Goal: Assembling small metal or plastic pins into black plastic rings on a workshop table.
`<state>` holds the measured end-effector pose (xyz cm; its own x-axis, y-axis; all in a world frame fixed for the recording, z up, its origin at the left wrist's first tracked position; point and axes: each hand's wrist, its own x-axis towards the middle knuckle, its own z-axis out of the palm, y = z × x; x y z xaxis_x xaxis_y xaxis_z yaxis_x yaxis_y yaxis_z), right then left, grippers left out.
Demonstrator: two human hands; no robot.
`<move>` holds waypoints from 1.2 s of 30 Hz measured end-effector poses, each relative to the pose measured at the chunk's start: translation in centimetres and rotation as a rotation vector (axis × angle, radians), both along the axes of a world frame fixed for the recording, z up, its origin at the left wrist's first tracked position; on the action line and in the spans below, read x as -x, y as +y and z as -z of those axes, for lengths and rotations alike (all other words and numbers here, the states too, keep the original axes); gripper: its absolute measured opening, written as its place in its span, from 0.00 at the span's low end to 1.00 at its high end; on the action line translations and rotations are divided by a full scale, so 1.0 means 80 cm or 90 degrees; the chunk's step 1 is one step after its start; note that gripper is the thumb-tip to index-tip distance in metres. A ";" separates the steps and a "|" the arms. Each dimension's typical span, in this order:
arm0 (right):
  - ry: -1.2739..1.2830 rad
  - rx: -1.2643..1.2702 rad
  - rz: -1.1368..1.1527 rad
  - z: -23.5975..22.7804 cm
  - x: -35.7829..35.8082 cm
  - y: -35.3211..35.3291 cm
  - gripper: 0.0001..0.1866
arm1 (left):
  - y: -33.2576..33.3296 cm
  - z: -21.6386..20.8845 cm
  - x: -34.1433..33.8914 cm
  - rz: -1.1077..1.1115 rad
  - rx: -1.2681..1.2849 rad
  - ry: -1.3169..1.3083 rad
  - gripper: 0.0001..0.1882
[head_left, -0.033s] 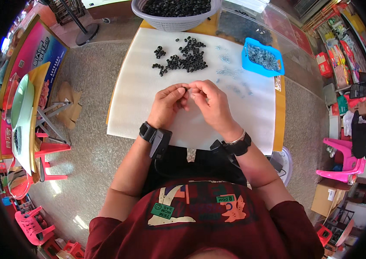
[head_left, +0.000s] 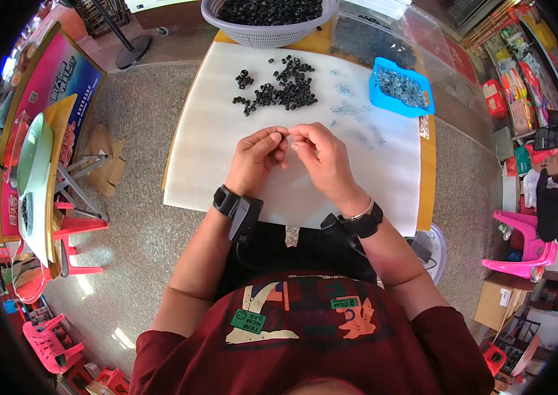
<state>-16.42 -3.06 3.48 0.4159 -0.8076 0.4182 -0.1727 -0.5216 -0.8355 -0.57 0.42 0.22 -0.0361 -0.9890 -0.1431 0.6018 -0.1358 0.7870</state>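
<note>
Whatever the left hand point(head_left: 257, 160) and right hand point(head_left: 324, 160) pinch between their fingertips is too tiny to make out, and the grey perforated plastic basket point(head_left: 262, 33) is cropped up top.

Seen from above: left hand point(head_left: 257, 160) and right hand point(head_left: 324, 161) brought together over a white foam sheet point(head_left: 213, 164), fingertips meeting around a small dark piece point(head_left: 287, 135) too tiny to make out. Black bands with small devices on both wrists. Beyond the hands, a loose pile of small black rings point(head_left: 282, 91) on the sheet, with scattered clear bits point(head_left: 351, 108) beside it. Farther off, a grey plastic basket point(head_left: 262, 36) filled with black rings, and to the right a blue tray point(head_left: 381, 99) of clear bits. Pink plastic stools point(head_left: 523, 253) at the right edge, more at lower left.
</note>
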 end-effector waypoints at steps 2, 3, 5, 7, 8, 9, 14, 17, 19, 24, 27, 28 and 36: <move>0.037 0.026 0.016 0.006 0.001 -0.001 0.09 | 0.000 0.000 0.000 -0.003 0.005 0.003 0.14; 0.032 0.015 0.015 0.006 0.000 0.000 0.09 | 0.001 -0.001 0.000 -0.007 -0.001 -0.003 0.14; 0.023 -0.003 0.015 0.001 -0.002 0.002 0.09 | 0.000 -0.004 0.003 -0.013 -0.010 -0.015 0.14; 0.043 0.051 0.014 0.001 -0.004 0.002 0.10 | 0.002 -0.008 0.006 0.009 -0.008 -0.058 0.14; 0.055 0.082 0.014 -0.001 -0.004 -0.001 0.10 | 0.001 -0.010 0.008 0.020 -0.002 -0.078 0.14; 0.086 0.118 0.010 -0.004 -0.004 -0.003 0.11 | 0.002 -0.011 0.009 0.019 -0.009 -0.085 0.14; 0.196 0.180 -0.012 -0.020 0.005 -0.009 0.09 | 0.002 -0.018 0.013 0.039 0.025 -0.100 0.18; 0.162 0.096 -0.006 -0.034 0.015 -0.029 0.06 | 0.002 -0.011 0.009 0.047 0.032 -0.062 0.23; 0.126 -0.013 0.005 -0.053 0.025 -0.060 0.06 | 0.003 -0.008 0.006 0.032 0.021 -0.029 0.22; 0.087 0.099 0.253 -0.117 0.063 -0.199 0.15 | 0.002 -0.012 0.005 0.012 0.003 0.008 0.18; 0.146 0.249 0.441 -0.121 0.087 -0.239 0.19 | -0.001 -0.008 0.007 0.025 -0.001 0.023 0.16; 0.174 0.315 0.499 -0.111 0.089 -0.247 0.19 | -0.001 -0.009 0.007 0.025 -0.005 0.027 0.16; 0.266 0.119 0.132 -0.019 0.046 -0.133 0.04 | 0.001 -0.006 0.000 0.041 -0.013 0.049 0.14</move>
